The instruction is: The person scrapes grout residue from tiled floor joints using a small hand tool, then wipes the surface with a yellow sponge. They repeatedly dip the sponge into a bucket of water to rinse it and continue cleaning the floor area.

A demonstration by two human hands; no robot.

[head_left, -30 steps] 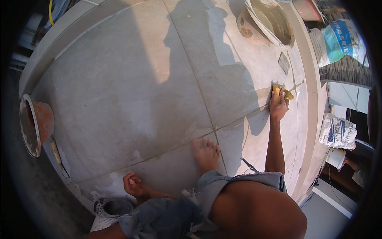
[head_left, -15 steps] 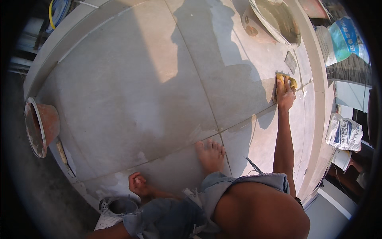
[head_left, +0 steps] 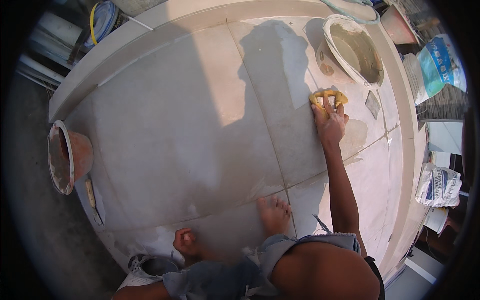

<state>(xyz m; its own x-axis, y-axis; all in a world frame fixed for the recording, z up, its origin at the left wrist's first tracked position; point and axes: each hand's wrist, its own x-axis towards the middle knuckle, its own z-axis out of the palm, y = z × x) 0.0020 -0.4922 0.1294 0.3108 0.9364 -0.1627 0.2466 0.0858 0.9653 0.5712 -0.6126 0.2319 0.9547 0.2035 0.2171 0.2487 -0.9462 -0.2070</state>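
Observation:
With my right hand (head_left: 331, 125) stretched forward on the grey floor tiles (head_left: 175, 145), I grip a yellow sponge (head_left: 342, 97) pressed to the surface. Damp-looking patches lie just right of it. A grey mortar bucket (head_left: 327, 57) with a crusted rim and murky contents stands beyond the sponge. Between bucket and hand, to the right, lies a small grey square piece (head_left: 373, 104). My left hand (head_left: 185, 242) is low at the left, fingers curled into a loose fist, with nothing visible in it; its wrist runs behind my denim shorts.
A reddish bucket (head_left: 81, 155) lies tipped at the left edge, beside a wooden-handled tool (head_left: 91, 195). An open can (head_left: 152, 266) stands near my left leg. A raised border (head_left: 150, 42) rims the tiles. Bags (head_left: 440, 185) sit outside it. My bare foot (head_left: 275, 215) rests by a joint.
My right hand has slid the sponge leftward across the tile, away from the right-hand joint. The whole view has shifted slightly; my left hand stays curled in the same spot.

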